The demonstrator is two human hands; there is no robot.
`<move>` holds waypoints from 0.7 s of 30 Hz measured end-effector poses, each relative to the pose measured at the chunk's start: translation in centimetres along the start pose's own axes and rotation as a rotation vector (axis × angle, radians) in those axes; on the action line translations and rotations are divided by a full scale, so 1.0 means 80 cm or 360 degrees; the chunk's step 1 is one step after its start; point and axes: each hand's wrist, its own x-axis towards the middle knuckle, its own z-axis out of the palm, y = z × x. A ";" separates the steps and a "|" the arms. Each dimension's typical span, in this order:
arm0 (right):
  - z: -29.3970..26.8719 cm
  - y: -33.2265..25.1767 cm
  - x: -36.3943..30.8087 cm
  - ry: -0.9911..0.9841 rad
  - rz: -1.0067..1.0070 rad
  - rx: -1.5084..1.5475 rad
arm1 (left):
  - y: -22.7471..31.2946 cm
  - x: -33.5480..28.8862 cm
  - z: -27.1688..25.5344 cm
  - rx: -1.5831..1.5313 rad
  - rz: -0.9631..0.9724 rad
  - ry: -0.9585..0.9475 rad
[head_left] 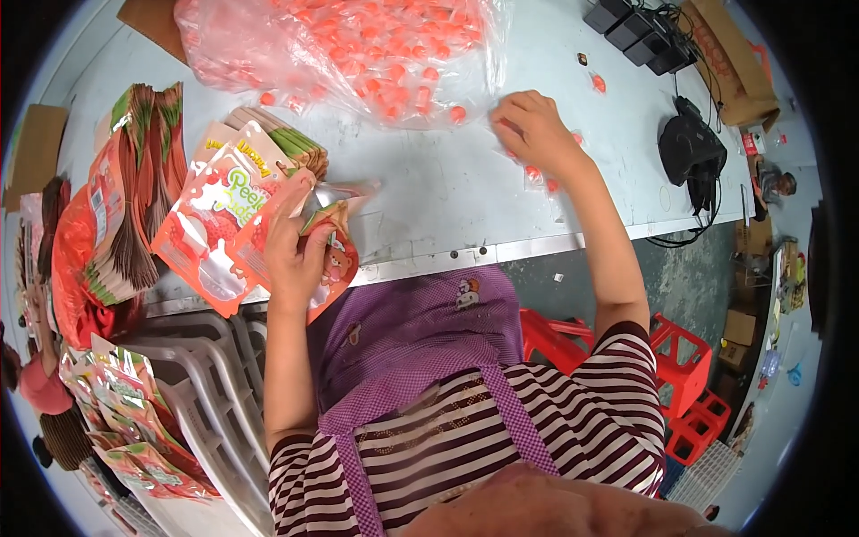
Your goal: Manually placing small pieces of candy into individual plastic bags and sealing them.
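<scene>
My left hand (pixel 297 246) grips a red-and-white foil pouch (pixel 335 268) with a cartoon bear on it, close to the table's front edge. The mouth of this pouch gapes toward the right. Against the same hand lie more flat pouches (pixel 204 242) with fruit pictures, spread like a fan. Farther right, my right hand (pixel 540 132) is low over the tabletop, its fingers bent and apart, with nothing visible in them. Small wrapped red candies (pixel 534 174) lie under and beside its wrist. A large clear plastic bag (pixel 394 54) full of such candies lies beyond both hands.
Bundled pouches (pixel 134 188) stand at the left by a red plastic bag (pixel 76 259). Filled-looking pouches (pixel 134 412) rest on grey plastic crates (pixel 201 367) below. Black devices with cables (pixel 640 36) and a black strap-like item (pixel 693 148) occupy the right. Red stools (pixel 680 362) stand beneath.
</scene>
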 end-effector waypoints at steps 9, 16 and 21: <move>0.018 -0.037 0.042 0.0086 0.0020 0.0281 | 0.000 -0.002 -0.001 0.0023 -0.0100 -0.0037; 0.032 -0.033 0.083 -0.0372 0.0032 0.0363 | -0.002 -0.005 0.001 0.0034 -0.0128 -0.0050; 0.030 -0.034 0.074 -0.0390 0.0151 0.0378 | -0.006 -0.006 0.002 -0.0004 -0.0160 -0.0022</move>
